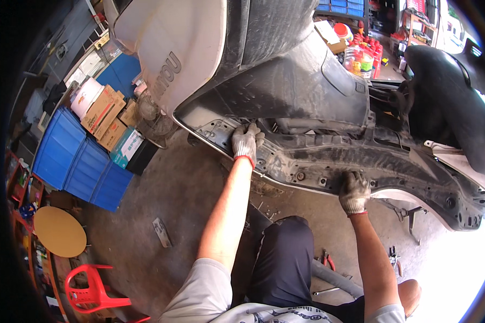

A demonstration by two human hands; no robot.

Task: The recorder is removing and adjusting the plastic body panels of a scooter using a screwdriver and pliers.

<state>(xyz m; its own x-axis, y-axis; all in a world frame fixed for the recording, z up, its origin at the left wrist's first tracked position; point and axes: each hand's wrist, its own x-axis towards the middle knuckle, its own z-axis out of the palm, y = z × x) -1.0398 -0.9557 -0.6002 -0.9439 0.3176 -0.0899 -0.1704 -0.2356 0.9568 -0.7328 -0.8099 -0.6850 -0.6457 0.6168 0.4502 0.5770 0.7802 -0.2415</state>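
Below scuffed bodywork (291, 91) lies a curved, dusty, hole-dotted panel (320, 163); the left hand (247, 141) bends knit-gloved fingers against it, grip unclear; the right hand (355, 192) clamps curled fingers on its rim.

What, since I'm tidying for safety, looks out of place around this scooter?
Loose items lie on the floor rather than stored away: red-handled pliers and a thin metal tool by the person's leg, a flat pale piece further left. The dark panel the left hand and right hand touch looks grimy.
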